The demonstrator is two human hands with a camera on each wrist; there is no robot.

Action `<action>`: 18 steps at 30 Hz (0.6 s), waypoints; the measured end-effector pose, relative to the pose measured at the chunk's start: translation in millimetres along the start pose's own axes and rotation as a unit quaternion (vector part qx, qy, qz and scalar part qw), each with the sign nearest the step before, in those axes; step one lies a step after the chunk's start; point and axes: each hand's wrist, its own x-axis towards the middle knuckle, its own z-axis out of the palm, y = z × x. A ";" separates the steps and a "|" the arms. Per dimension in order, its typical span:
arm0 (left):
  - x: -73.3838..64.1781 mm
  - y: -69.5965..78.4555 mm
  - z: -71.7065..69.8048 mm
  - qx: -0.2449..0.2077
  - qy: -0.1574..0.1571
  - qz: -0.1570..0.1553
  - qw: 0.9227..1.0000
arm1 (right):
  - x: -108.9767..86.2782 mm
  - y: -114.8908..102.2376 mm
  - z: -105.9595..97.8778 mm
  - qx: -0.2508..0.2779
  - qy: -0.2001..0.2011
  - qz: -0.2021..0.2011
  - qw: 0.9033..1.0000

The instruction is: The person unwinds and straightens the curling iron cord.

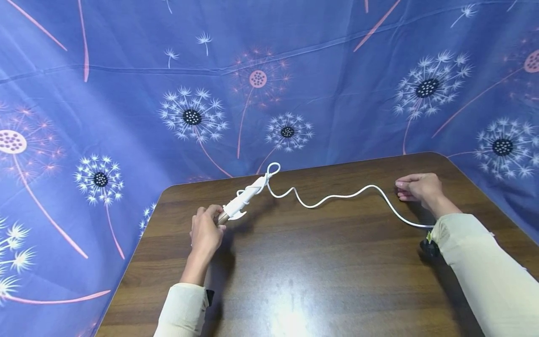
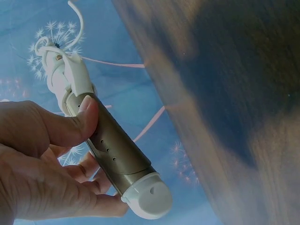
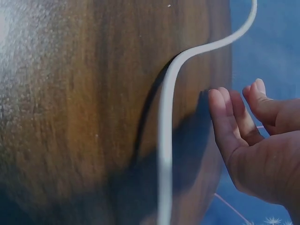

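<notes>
My left hand (image 1: 206, 229) grips a curling iron (image 1: 242, 199) by its gold-brown barrel, the white handle pointing up and away over the far left of the table. In the left wrist view the thumb presses on the barrel (image 2: 119, 138), which has small holes and a white rounded tip (image 2: 149, 197); the other fingers curl behind it. Part of the white cord (image 1: 324, 201) is wound round the handle, and the rest runs in waves to the right. Beside the cord's far end, my right hand (image 1: 421, 189) has loosely bent fingers and holds nothing.
A brown wooden table (image 1: 320, 262) with rounded far corners lies beneath both hands. Blue cloth (image 1: 337, 103) printed with dandelions hangs behind it and along the sides. A small dark thing (image 1: 429, 248) sits under the right sleeve's cuff.
</notes>
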 end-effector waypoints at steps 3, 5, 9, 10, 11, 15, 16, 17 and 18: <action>-0.1 0.8 -0.4 0.000 -0.002 -0.001 1.000 | -1.1 -4.2 2.0 -0.002 0.000 -0.015 1.000; -0.2 0.7 -0.6 0.001 -0.003 -0.002 1.000 | -1.5 -7.6 5.9 -0.012 -0.002 -0.033 0.999; -0.5 0.7 -0.6 0.001 -0.002 -0.001 1.000 | -2.1 -16.6 17.6 -0.032 -0.001 -0.075 0.997; -0.6 0.7 -0.5 0.001 -0.002 0.000 1.000 | -2.2 -19.2 21.3 -0.035 -0.001 -0.085 0.996; -0.7 0.7 -0.3 0.000 -0.001 0.000 1.000 | -2.3 -22.1 25.3 -0.035 0.000 -0.093 0.995; -1.5 1.6 0.3 -0.001 -0.001 0.002 1.000 | -3.0 -34.2 44.1 -0.040 -0.006 -0.118 0.992; -1.6 1.8 0.5 -0.001 -0.001 0.002 1.000 | -3.3 -37.4 49.5 -0.045 -0.007 -0.123 0.991; -1.7 2.1 0.6 -0.001 -0.001 0.003 1.000 | -3.5 -40.5 54.9 -0.050 -0.010 -0.126 0.991; -1.8 2.6 0.6 -0.001 0.001 0.004 1.000 | -3.9 -43.5 60.2 -0.056 -0.016 -0.131 0.990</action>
